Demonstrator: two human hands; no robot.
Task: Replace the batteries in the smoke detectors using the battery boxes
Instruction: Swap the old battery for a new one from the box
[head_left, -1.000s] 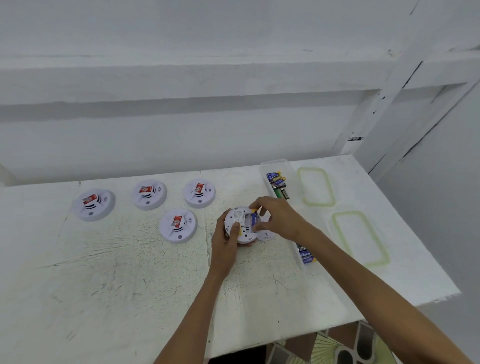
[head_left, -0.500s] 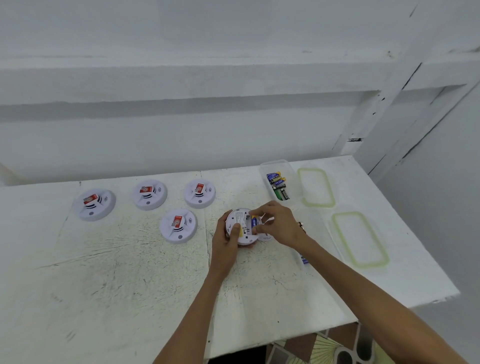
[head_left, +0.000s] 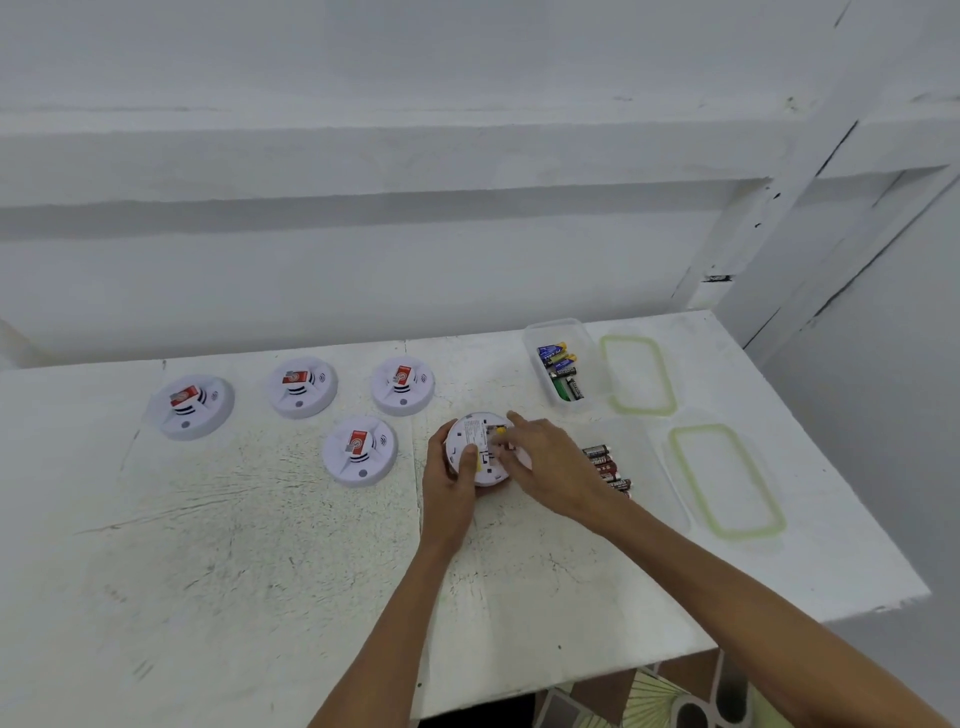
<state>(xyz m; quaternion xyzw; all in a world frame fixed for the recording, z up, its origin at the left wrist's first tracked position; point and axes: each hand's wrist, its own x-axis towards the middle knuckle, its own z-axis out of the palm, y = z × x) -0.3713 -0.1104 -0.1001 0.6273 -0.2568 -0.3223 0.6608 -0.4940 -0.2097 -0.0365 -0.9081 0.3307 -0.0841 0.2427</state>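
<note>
A white smoke detector (head_left: 470, 441) lies back side up on the table, and my left hand (head_left: 449, 486) grips its left rim with the thumb on top. My right hand (head_left: 553, 465) reaches over its right half, fingertips curled on a battery (head_left: 500, 430) at the open compartment; only the battery's yellow end shows. A loose white cover (head_left: 523, 460) peeks out under my right hand. The far clear battery box (head_left: 589, 340) holds blue and green batteries. Dark red batteries (head_left: 605, 465) lie in the near clear box, partly hidden by my right wrist.
Four more smoke detectors with red stickers lie face up: three in a back row (head_left: 191, 408), (head_left: 302, 387), (head_left: 403, 385) and one nearer (head_left: 359, 449). Two clear lids with green seals (head_left: 638, 375), (head_left: 727, 480) lie at the right. The table's front edge (head_left: 571, 675) is close.
My right hand has slid left and lower over the detector, bringing the battery into the compartment area. The dark red batteries behind my wrist have come into view. My left hand keeps its hold.
</note>
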